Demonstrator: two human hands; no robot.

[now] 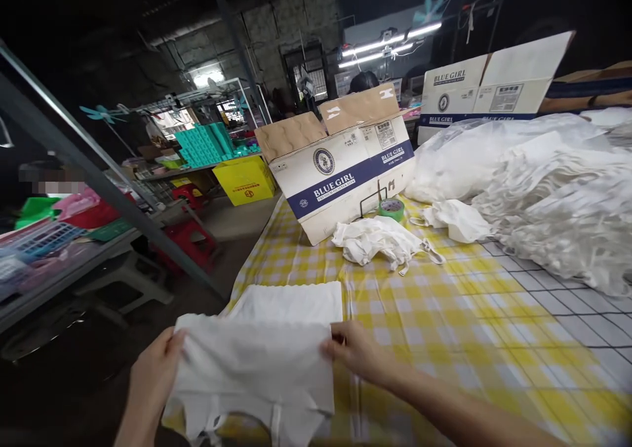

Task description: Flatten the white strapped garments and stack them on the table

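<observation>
A white camisole (251, 361) with thin straps hangs stretched between my two hands, its straight hem up and its straps toward me. My left hand (155, 368) pinches its left upper corner. At the opposite corner, my right hand (355, 351) grips the edge between thumb and fingers. Just beyond, another white garment (296, 299) lies flat on the yellow checked cloth (419, 322), partly hidden behind the held one. Farther off is a crumpled white garment (375, 239) with straps.
An open Blue Girl carton (345, 170) stands at the table's back, with a green tape roll (392, 209) before it. A large heap of white garments (557, 197) covers the right side, by a wire grid (557, 295). A metal post (113, 197) slants at left.
</observation>
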